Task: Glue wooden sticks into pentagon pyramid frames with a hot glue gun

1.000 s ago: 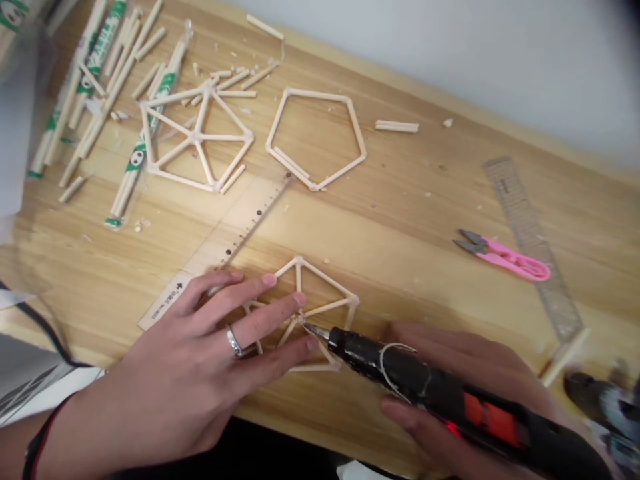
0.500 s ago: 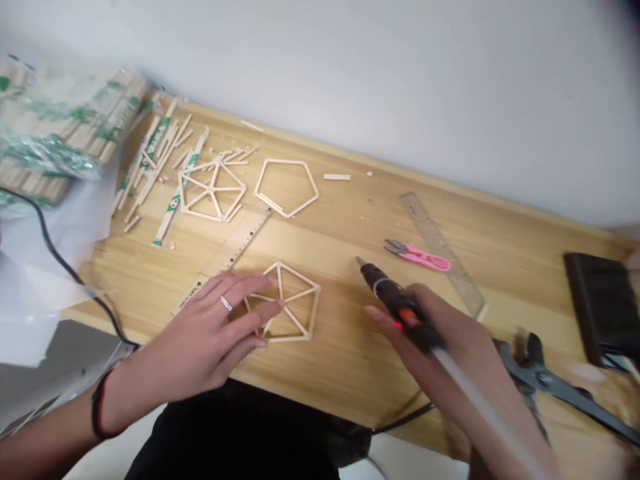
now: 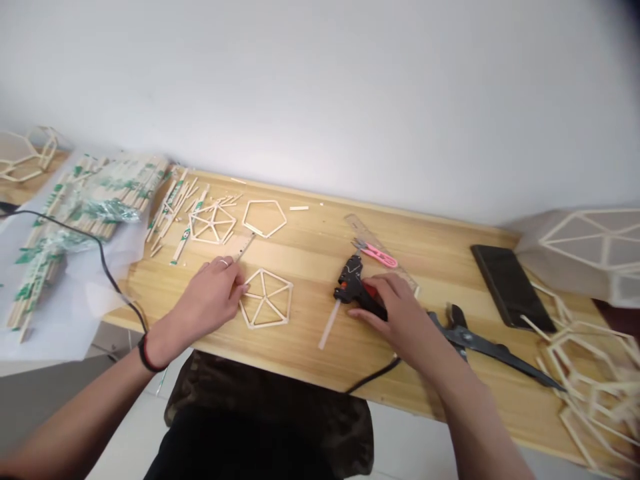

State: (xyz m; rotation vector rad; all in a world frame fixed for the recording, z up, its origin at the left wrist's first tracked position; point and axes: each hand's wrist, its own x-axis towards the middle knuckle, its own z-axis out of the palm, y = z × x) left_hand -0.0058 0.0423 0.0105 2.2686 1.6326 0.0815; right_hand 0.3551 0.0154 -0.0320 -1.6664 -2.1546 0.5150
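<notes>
My left hand (image 3: pixel 207 297) has its thumb and fingertips closed on the left corner of a spoked wooden-stick pentagon (image 3: pixel 266 295), which lies flat on the table. Beneath its fingers a clear ruler (image 3: pixel 245 247) partly shows. My right hand (image 3: pixel 400 317) grips the handle of a black glue gun (image 3: pixel 350 277) that rests low on the table, nozzle pointing toward the wall. From its rear sticks out a whitish glue stick (image 3: pixel 329 325). Pink thread snips (image 3: pixel 380 255) lie just beyond the gun, across a second clear ruler (image 3: pixel 407 273).
Another spoked pentagon (image 3: pixel 213 223) and a plain pentagon (image 3: pixel 287 217) lie farther back, near loose sticks (image 3: pixel 167 210). Bagged chopsticks (image 3: pixel 133 183) are at left. Rightward are a grey long-handled tool (image 3: pixel 483 345), a black phone (image 3: pixel 513 287) and stick frames (image 3: pixel 595 327). A cable (image 3: pixel 373 377) crosses the front edge.
My right hand has lowered the glue gun from above the table and turned it onto the tabletop beside the snips. My left fingers have drawn back to the pentagon's left corner. The view has widened.
</notes>
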